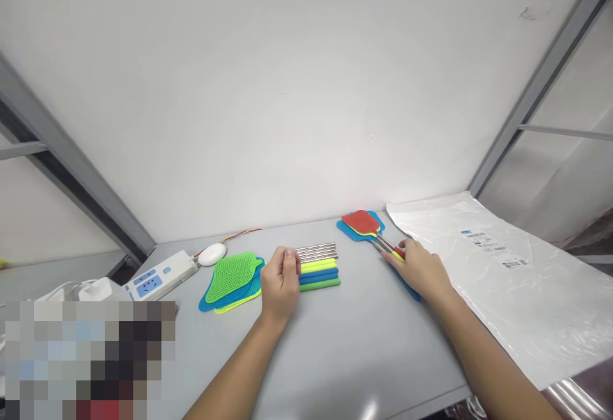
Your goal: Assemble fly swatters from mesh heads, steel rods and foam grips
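Note:
My right hand (416, 268) is closed around the handles of a small stack of fly swatters at the right. The red fly swatter head (361, 221) lies on top, over a yellow one and blue ones. My left hand (280, 283) is curled into a fist with the thumb up; whatever it may hold is hidden. Beside and partly behind it lie loose coloured handles (318, 274) in yellow, blue and green, with a row of metal rods (317, 253) beyond them. Left of the fist, loose swatter heads, a green one (233, 276) uppermost, overlap on blue and yellow ones.
A white plastic mailer (483, 267) with a printed label covers the table's right side. At the left are a power strip (158, 277), a round white device (211, 254) and a white plug (94, 290). A pale wall panel (297, 120) rises behind the grey table (335, 350).

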A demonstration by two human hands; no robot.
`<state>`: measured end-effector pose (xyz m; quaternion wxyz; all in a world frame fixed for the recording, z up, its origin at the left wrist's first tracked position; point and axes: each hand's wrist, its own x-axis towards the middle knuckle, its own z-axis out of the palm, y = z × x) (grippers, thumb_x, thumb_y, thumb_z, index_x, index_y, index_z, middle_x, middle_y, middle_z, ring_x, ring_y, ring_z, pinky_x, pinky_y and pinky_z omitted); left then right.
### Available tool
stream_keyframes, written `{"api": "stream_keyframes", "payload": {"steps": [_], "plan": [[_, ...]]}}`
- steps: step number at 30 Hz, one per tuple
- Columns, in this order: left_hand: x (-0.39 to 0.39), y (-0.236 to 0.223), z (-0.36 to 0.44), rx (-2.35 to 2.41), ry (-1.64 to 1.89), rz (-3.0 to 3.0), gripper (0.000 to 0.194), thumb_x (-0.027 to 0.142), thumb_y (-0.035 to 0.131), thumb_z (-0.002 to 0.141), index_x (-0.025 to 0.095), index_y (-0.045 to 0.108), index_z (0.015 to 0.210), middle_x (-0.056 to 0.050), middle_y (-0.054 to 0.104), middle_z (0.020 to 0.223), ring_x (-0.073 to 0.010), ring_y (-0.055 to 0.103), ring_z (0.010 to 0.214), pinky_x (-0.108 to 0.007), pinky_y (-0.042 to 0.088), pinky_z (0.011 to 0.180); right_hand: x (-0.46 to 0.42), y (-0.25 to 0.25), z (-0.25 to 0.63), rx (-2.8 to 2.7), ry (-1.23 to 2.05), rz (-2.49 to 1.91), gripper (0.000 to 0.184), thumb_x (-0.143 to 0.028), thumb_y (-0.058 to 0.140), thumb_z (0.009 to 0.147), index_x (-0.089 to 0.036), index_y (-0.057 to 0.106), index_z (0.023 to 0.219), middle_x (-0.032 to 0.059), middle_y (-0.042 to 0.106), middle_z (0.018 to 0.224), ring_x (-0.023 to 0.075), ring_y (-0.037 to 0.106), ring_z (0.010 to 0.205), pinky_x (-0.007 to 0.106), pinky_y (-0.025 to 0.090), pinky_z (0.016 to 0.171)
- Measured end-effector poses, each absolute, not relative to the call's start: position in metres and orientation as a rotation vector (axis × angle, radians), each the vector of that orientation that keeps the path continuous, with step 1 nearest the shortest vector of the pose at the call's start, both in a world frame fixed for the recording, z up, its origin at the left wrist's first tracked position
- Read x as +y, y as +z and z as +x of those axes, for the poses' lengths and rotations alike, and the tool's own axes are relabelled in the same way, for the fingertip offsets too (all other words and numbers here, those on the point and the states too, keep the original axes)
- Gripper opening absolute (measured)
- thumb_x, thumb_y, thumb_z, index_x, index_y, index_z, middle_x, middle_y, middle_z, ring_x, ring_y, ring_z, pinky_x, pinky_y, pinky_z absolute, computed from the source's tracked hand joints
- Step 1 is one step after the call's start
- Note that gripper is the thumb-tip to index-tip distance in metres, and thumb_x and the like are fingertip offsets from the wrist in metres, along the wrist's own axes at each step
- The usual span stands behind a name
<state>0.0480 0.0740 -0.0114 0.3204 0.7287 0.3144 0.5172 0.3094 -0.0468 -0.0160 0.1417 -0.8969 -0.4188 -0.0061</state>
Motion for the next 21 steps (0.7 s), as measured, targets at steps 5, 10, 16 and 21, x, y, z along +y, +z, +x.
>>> {"api": "stream_keyframes", "payload": {"steps": [5, 10, 16, 21], "plan": [[0.090, -0.007, 0.036, 0.919, 1.395, 2.217, 0.032, 0.031, 0.035, 0.095, 0.021, 0.044, 0.067, 0.003, 0.044, 0.057, -0.0125, 0.041, 0.052, -0.025, 0.033, 0.055, -0.047, -0.018, 0.306, -1.288, 0.013, -2.612, 0.046, -0.061, 0.048, 0.081, -0.019, 0.051, 0.100, 0.0080, 0.064, 0.094, 0.0255, 0.063, 0.079, 0.032, 0.038, 0.061], [0.108, 0.003, 0.026, 1.085, 1.154, 2.473, 0.022, 0.029, 0.037, 0.094, 0.021, 0.052, 0.082, -0.002, 0.057, 0.074, -0.0181, 0.052, 0.073, -0.028, 0.037, 0.066, -0.047, -0.026, 0.308, -1.325, 0.043, -2.603, 0.043, -0.051, 0.044, 0.084, -0.019, 0.050, 0.112, 0.0115, 0.064, 0.103, 0.0261, 0.064, 0.080, 0.032, 0.039, 0.056], [0.107, -0.003, 0.028, 1.191, 0.879, 2.707, 0.020, 0.029, 0.041, 0.094, 0.021, 0.058, 0.100, -0.008, 0.062, 0.105, -0.0241, 0.049, 0.102, -0.038, 0.038, 0.085, -0.047, -0.034, 0.308, -1.344, 0.012, -2.627, 0.054, -0.054, 0.042, 0.084, -0.017, 0.045, 0.123, 0.0129, 0.064, 0.109, 0.0297, 0.064, 0.086, 0.037, 0.043, 0.064], [0.103, -0.015, 0.032, 1.235, 0.801, 2.788, 0.026, 0.030, 0.037, 0.095, 0.022, 0.058, 0.109, -0.009, 0.061, 0.113, -0.0263, 0.046, 0.109, -0.049, 0.030, 0.099, -0.048, -0.035, 0.304, -1.389, -0.096, -2.623, 0.055, -0.058, 0.037, 0.086, -0.016, 0.047, 0.121, 0.0140, 0.063, 0.109, 0.0310, 0.061, 0.095, 0.045, 0.041, 0.078]]}}
